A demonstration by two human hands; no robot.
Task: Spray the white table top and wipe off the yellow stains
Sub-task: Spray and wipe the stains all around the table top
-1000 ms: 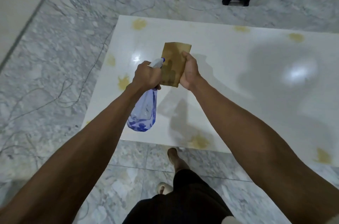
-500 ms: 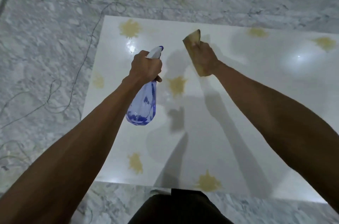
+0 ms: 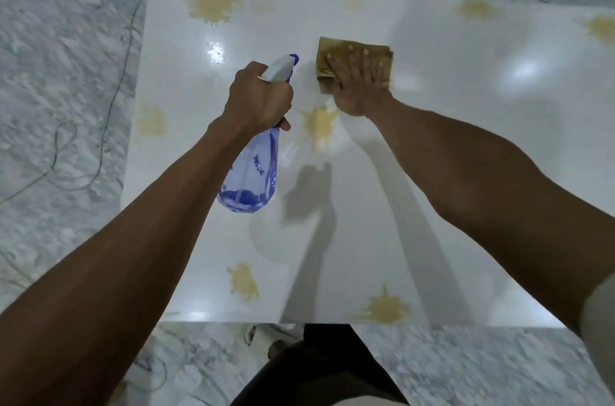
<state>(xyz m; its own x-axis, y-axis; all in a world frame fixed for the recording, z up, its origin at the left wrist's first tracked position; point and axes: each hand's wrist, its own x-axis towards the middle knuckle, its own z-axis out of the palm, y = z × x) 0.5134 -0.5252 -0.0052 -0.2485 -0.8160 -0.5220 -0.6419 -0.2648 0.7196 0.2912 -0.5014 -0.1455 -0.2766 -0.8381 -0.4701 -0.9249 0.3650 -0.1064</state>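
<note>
A glossy white table top (image 3: 432,172) carries several yellow stains, one large at the far left (image 3: 213,4), one in the middle (image 3: 319,126) and two near the front edge. My left hand (image 3: 259,96) grips the neck of a clear blue spray bottle (image 3: 253,179), its white nozzle pointing away over the table. My right hand (image 3: 359,83) lies flat, fingers spread, pressing a tan folded cloth (image 3: 329,53) onto the table just beyond the middle stain.
Grey marbled floor tiles (image 3: 66,73) surround the table. A thin cable (image 3: 113,99) trails over the floor to the left. My dark trousers (image 3: 319,369) and a foot show below the table's front edge.
The view has tipped down and closer over the table. My right hand has lowered the cloth from mid-air and flattened it on the table. The bottle stays in my left hand.
</note>
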